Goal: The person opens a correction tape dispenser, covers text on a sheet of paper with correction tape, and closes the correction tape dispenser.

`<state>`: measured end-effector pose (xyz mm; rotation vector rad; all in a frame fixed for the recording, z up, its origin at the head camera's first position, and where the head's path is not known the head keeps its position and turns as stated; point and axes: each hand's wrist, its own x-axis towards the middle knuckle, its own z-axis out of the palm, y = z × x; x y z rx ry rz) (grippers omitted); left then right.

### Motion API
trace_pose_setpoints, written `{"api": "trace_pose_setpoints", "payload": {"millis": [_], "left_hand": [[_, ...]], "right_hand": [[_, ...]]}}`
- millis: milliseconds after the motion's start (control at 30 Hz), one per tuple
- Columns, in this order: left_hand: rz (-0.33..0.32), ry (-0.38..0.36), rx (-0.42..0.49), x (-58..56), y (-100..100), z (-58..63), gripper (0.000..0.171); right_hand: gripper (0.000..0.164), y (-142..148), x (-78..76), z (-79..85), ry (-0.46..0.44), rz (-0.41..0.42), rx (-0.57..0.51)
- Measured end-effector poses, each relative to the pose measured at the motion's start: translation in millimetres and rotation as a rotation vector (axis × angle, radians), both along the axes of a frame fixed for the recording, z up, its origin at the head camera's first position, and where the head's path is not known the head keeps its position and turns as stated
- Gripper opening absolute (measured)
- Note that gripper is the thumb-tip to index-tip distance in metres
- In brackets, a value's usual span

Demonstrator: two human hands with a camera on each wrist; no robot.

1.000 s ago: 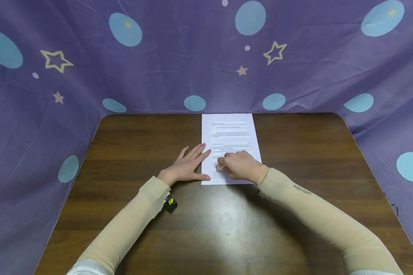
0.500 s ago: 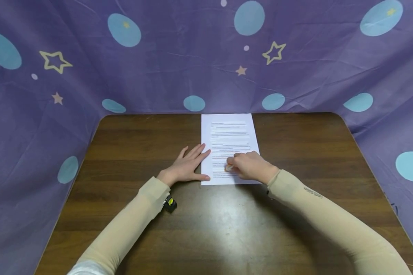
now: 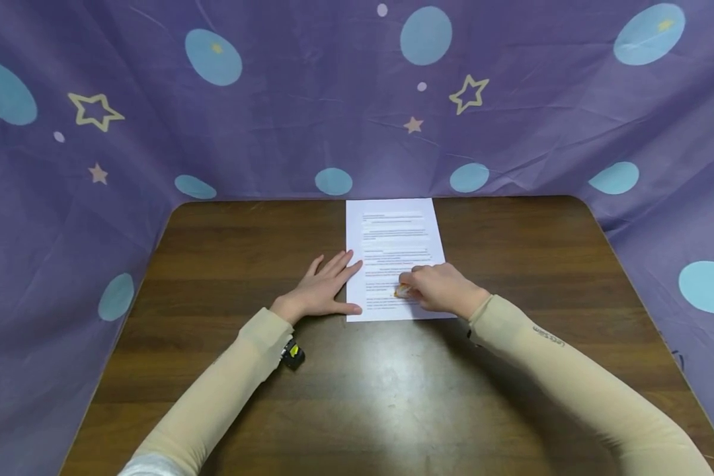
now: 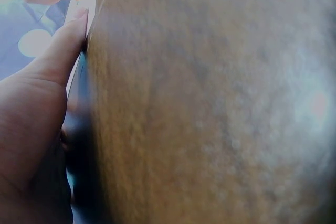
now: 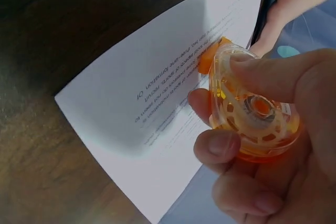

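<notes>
A printed sheet of paper (image 3: 357,231) lies flat at the table's far edge. Several pale strips cover parts of its upper lines. My left hand (image 3: 321,291) rests with fingers spread over the sheet's left edge, thumb near the lower corner. My right hand (image 3: 444,289) grips a clear and orange correction tape dispenser (image 5: 257,111) between thumb and curled fingers. The dispenser's orange tip (image 5: 210,59) is at the printed lines in the sheet's lower half. Whether it touches the paper is hard to tell. In the head view the right hand hides most of the dispenser.
The brown wooden table (image 3: 244,244) spreads around the sheet on both sides and in front. A purple patterned curtain (image 3: 274,132) stands right behind its far edge and along its sides. A small black device (image 3: 293,355) sits at the left wrist.
Over the last second my right hand has moved right across the sheet with the correction tape dispenser, mostly in the first half. The left hand has stayed in place on the paper.
</notes>
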<state>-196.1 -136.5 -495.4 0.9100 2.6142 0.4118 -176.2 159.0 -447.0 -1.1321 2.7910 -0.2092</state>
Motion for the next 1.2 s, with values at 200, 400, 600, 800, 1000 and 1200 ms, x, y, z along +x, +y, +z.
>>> {"api": "trace_pose_setpoints", "payload": {"millis": [200, 400, 600, 800, 1000, 1200], "left_hand": [[-0.001, -0.014, 0.025, 1.9, 0, -7.3, 0.105], [0.007, -0.018, 0.013, 3.8, 1, -2.5, 0.104], [-0.004, -0.012, 0.011, 2.1, -1, -0.2, 0.105], [0.000, -0.021, 0.034, -1.1, -4, -3.3, 0.107], [0.010, -0.017, 0.011, -2.1, -2, 0.6, 0.105], [0.007, -0.015, 0.000, -1.6, 1, 2.8, 0.104]], "right_hand": [[0.008, 10, -3.3, -4.1, -0.046, 0.004, -0.054], [0.008, 24, -2.0, -0.2, -0.040, -0.033, -0.094], [0.009, 41, 4.3, -2.8, -0.040, -0.051, -0.103], [0.010, 48, 8.7, -4.8, -0.044, -0.036, -0.115], [0.010, 38, 10.8, -2.8, -0.055, 0.015, -0.172], [0.010, 32, 9.8, -0.2, -0.071, 0.024, -0.164]]}}
